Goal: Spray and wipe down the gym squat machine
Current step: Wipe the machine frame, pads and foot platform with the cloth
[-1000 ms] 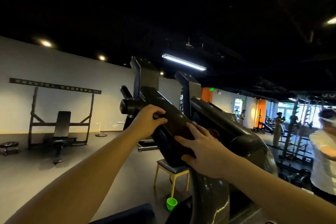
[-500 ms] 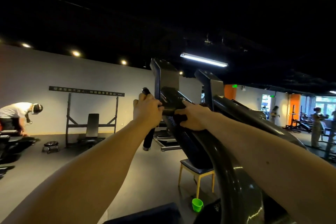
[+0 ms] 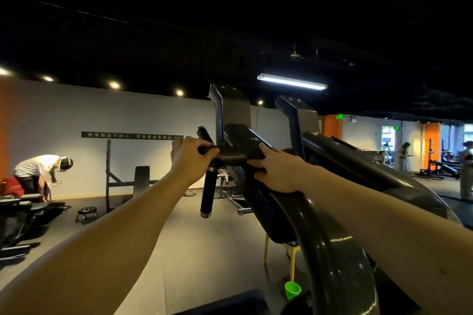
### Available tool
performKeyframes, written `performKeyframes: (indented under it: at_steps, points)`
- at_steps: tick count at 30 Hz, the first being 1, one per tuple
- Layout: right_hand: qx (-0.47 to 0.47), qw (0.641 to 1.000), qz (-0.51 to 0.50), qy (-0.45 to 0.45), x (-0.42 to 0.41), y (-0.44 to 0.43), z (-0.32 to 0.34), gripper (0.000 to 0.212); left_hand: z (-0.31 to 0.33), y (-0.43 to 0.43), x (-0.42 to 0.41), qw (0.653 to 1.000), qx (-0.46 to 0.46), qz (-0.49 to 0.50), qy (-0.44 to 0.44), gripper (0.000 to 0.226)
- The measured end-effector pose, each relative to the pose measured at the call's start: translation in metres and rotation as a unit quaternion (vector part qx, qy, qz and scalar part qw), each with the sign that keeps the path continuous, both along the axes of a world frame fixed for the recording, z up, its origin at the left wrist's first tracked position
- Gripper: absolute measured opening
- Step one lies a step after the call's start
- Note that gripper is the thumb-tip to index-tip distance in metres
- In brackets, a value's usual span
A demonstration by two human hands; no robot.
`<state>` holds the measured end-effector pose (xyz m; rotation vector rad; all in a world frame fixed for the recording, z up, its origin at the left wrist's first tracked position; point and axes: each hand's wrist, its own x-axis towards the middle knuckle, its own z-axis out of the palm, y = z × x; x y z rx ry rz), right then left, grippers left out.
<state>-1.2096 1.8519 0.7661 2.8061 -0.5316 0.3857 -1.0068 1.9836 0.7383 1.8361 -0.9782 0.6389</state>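
Observation:
The dark grey squat machine [image 3: 332, 250] rises in front of me with two padded shoulder arms and upright plates. Its black grip handle [image 3: 207, 192] hangs down from a short crossbar on the left arm. My left hand [image 3: 190, 158] grips the top of that handle. My right hand [image 3: 279, 172] is curled over the left arm just right of the crossbar, holding a dark reddish cloth [image 3: 291, 152] against it. Only an edge of the cloth shows behind my knuckles. No spray bottle is in view.
A green cup [image 3: 292, 290] sits on the floor beside a yellow-legged stool [image 3: 291, 250] under the machine. A bench rack [image 3: 140, 179] and a small round stool [image 3: 87, 212] stand by the wall. A person [image 3: 38, 169] bends over at left; others stand far right [image 3: 403, 158].
My right hand slid up the left arm with the cloth to the crossbar. My left hand shifted from the crossbar end onto the hanging handle. My view turned left.

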Motion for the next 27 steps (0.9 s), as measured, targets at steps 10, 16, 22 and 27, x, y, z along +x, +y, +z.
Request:
performKeyframes:
  at_steps: [10, 16, 22, 27]
  points:
    - [0.121, 0.991, 0.03, -0.048, 0.075, -0.04, 0.043, 0.044, -0.017, -0.011, 0.006, 0.996, -0.085, -0.016, -0.034, 0.024]
    - [0.05, 0.999, -0.012, 0.004, 0.127, -0.048, 0.065, 0.047, -0.019, -0.015, 0.013, 0.991, -0.116, -0.04, -0.044, 0.025]
    - [0.084, 0.995, -0.047, -0.025, 0.229, -0.107, 0.081, 0.064, -0.026, -0.019, 0.024, 0.988, -0.125, -0.054, -0.071, 0.023]
    - [0.103, 0.993, -0.052, -0.036, 0.209, -0.07, 0.087, 0.07, -0.022, -0.018, 0.023, 0.989, -0.12, -0.059, -0.061, 0.025]
